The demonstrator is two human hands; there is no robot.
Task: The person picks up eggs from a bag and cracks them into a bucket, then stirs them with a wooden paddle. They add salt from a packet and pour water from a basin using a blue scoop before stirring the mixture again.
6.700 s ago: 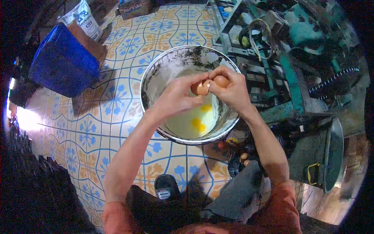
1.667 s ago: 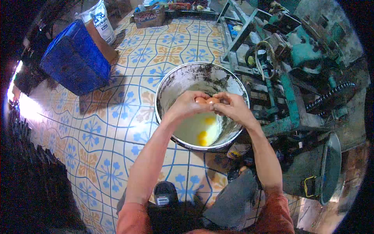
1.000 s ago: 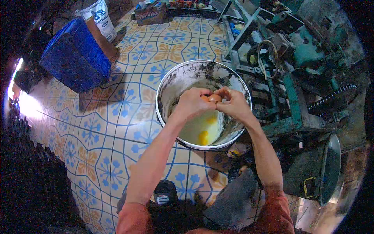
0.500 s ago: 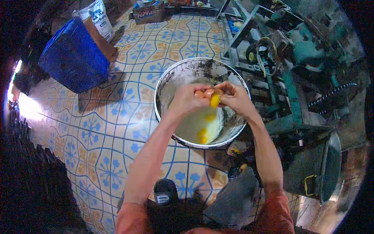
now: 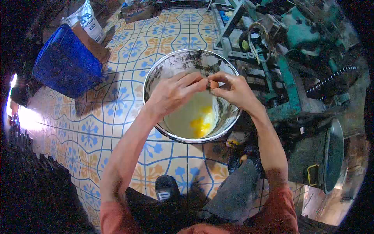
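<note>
My left hand is curled over the bucket, back upward, its fingertips meeting those of my right hand. Brown eggs showed in it a moment ago; its fingers now cover them. With thumb and fingers bent, my right hand pinches an eggshell, mostly hidden between the fingertips. Below both hands stands a large white-rimmed bucket with dark smears on its inner wall. Yellow egg yolks lie in the pale contents at its bottom, towards the near right side.
Green machinery stands close on the right, near a dark container with a yellow handle. A blue crate and a white sack are at the upper left. A cardboard box lies farther back on the patterned tile floor.
The yolk that was falling from the shell has dropped into the bucket. My left hand has turned over, hiding the eggs. The view has shifted slightly.
</note>
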